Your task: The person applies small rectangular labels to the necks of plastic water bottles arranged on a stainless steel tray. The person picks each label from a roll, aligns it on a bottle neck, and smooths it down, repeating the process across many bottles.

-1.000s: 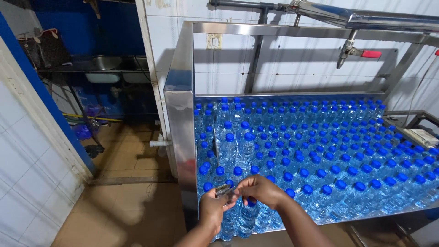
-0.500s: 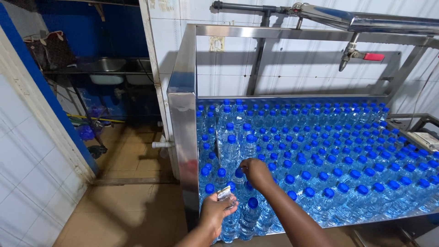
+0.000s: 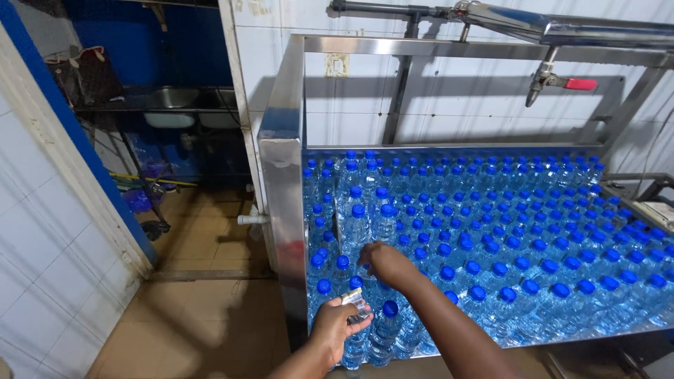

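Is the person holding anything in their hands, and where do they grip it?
The left hand pinches a small clear strip at its lower end. The right hand rests on the bottles; any hold is hidden.

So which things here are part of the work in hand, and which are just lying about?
In hand:
- left hand, holding small clear sleeves
- right hand, reaching over the blue-capped bottles
- steel table holding those bottles

Lying about:
- sink on the dark shelf
- overhead pipe with red-handled tap
- tiled wall

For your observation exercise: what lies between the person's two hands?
In the head view, blue-capped bottles stand between the left hand and the right hand.
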